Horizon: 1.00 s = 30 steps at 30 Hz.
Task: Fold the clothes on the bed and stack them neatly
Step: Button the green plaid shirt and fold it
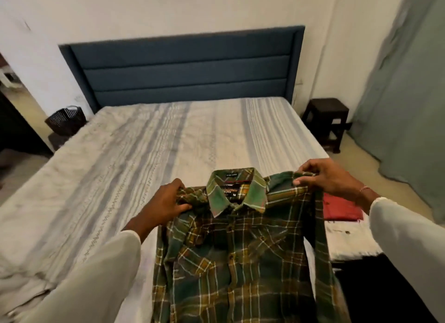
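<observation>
Right now the left hand (166, 202) is gripping the plaid shirt (240, 257) at one shoulder, fingers curled into a bunch of the cloth, while the right hand (322, 178) is pinching the other shoulder seam between thumb and fingertips. The shirt is hanging between the two hands with its collar (234, 192) facing the person, and its body is draping down toward the near edge of the bed (134, 142), below and between the wrists.

Several things could go wrong from here. The left hand is holding a crumpled wad, not a flat seam, so the shoulder line is likely sitting uneven; laid down like this, the shirt would probably be creasing on that side and the fold would be coming out lopsided. A sleeve seems to be trailing loose under the right hand, and it could be catching beneath the body as the shirt is lowered. The pinch on the right is looking light, so the heavier cloth could be slipping out of it. The picture is also blurring a little, so the fine grip is hard to judge.

Counting: one plaid shirt in the hands; one red garment (339, 208) lying folded just below the right hand, resting on a white folded piece (349, 240), which I am taking for one item though its edges are unclear. Farther beyond the hands are standing one dark basket (65, 120) on the left side and one dark stool (330, 120) on the right.
</observation>
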Available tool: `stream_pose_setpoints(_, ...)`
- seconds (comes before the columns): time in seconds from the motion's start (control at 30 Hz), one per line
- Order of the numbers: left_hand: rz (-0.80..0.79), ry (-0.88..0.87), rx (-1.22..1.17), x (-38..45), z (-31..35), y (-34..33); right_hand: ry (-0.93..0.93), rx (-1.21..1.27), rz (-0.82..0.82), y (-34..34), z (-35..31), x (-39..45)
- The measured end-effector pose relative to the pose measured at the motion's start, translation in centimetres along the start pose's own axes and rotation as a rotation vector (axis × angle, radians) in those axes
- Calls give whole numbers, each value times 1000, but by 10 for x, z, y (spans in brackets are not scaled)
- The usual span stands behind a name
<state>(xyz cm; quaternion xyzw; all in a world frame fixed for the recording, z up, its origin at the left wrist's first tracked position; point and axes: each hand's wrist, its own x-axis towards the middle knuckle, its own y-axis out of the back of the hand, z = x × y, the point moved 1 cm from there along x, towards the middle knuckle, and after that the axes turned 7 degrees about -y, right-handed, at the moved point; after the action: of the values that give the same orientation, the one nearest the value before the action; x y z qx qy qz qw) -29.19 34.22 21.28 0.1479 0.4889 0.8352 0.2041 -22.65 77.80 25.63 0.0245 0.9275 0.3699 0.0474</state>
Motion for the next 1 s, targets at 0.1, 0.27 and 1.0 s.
stream_pose_setpoints(0.1, 82, -120, 81, -13, 26, 60, 37, -87, 0, 50, -46, -17)
stream_pose_setpoints(0.27, 267, -222, 154, -32, 65, 136, 128, -208, 117, 102, -106, -42)
stream_pose_setpoints(1.0, 344, -300, 156, -109, 142, 273, 352, -72, 307, 182, -255, -122)
